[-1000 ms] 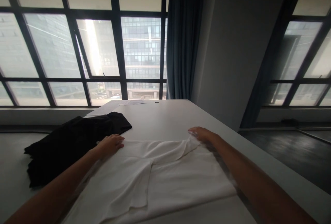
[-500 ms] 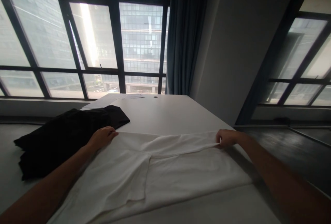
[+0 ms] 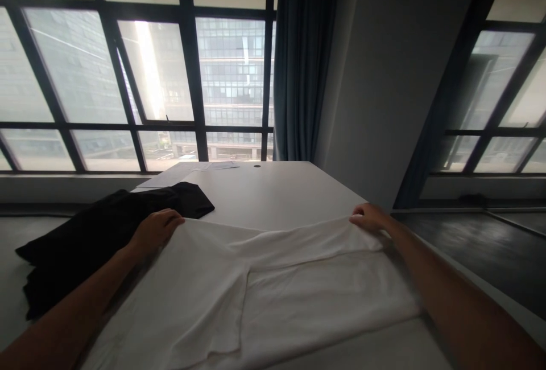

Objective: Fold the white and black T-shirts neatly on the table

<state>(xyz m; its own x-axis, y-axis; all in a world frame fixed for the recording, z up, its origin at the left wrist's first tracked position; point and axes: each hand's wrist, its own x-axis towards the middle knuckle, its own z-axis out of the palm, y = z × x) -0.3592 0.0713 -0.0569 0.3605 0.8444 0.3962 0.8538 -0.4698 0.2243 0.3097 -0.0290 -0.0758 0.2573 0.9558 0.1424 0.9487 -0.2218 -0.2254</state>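
I have a white cloth [image 3: 273, 290] spread flat on the tabletop [image 3: 281, 188] in front of me, and I take it as my landmark. My left hand [image 3: 156, 229] lies on the far left corner of the white cloth, palm down, with the fingers stretched and a little spread, so this hand is open and presses the fabric to the tabletop. My right hand [image 3: 369, 217] is at the far right corner of the white cloth. Its fingers are curled down over the far edge and they touch the fabric, but I cannot tell if they really pinch it or only rest on it. Between my two hands the far edge of the white cloth runs in a long fold, and a second layer of the same cloth lies over the left part, with its border going toward me.

Left of the white cloth, touching its far left corner just beside my left hand, a black garment [image 3: 98, 239] lies in a loose heap. Beyond the white cloth, at the far end of the tabletop, there are some papers [image 3: 187, 169]. Behind them stands the large window [image 3: 140, 68], with a dark curtain [image 3: 301, 62] to its right.
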